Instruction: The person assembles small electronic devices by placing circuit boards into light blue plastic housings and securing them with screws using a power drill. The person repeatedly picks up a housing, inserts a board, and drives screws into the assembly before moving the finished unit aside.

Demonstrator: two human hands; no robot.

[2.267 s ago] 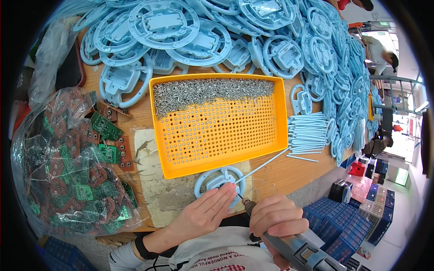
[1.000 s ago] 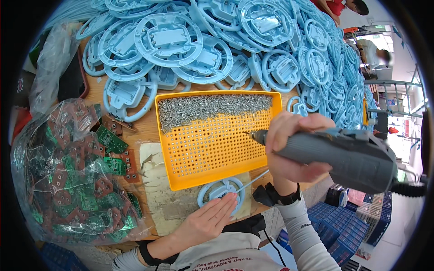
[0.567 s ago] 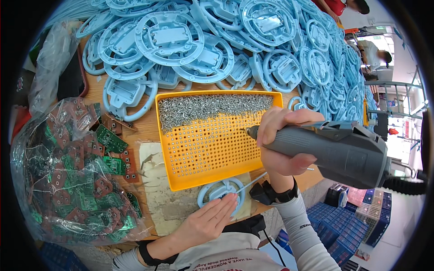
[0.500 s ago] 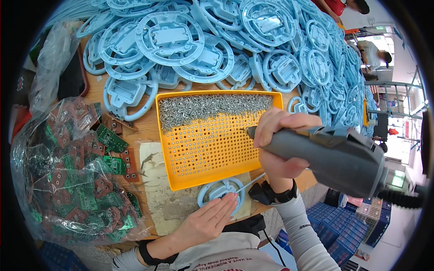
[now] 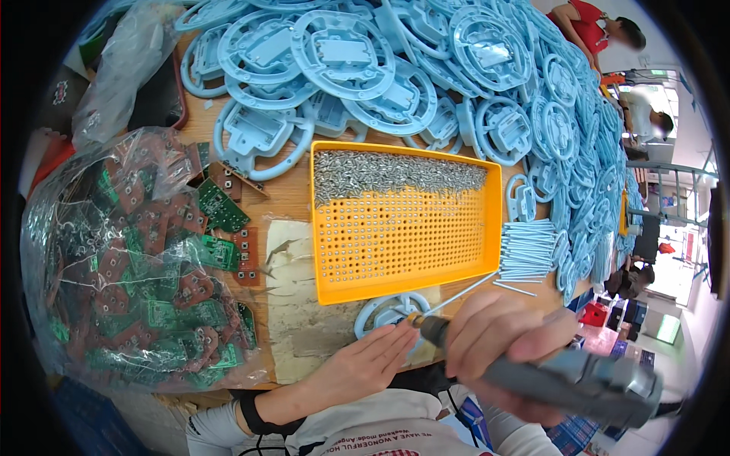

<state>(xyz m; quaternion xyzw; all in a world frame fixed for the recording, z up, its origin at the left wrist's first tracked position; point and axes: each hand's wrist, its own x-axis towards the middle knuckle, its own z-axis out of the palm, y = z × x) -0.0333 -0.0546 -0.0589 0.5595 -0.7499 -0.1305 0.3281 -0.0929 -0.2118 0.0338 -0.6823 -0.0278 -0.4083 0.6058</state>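
Note:
My right hand [image 5: 490,330] is wrapped round a dark grey electric screwdriver [image 5: 582,384]. The tool's brass-coloured tip comes down at the fingertips of my left hand [image 5: 357,368]. That hand lies flat, fingers straight and together, over the near side of a light blue plastic ring-shaped part [image 5: 368,315]. A thin light blue rod [image 5: 462,292] runs from the part toward the upper right. Fingers and tool hide much of the part, so I cannot tell whether the tip touches a screw. Just beyond sits a yellow perforated tray [image 5: 407,289] with loose silver screws [image 5: 395,173] along its far side.
Light blue plastic housings [image 5: 342,53] are piled along the far side and right. Several light blue rods [image 5: 527,252] lie right of the tray. A clear plastic bag of circuit boards [image 5: 144,281] fills the left. A worn pale sheet [image 5: 293,334] lies under the part.
My right hand has brought the screwdriver from over the tray's holes down to the ring-shaped part. My left hand stays on the part. The view has shifted, bringing the rods on the right into sight.

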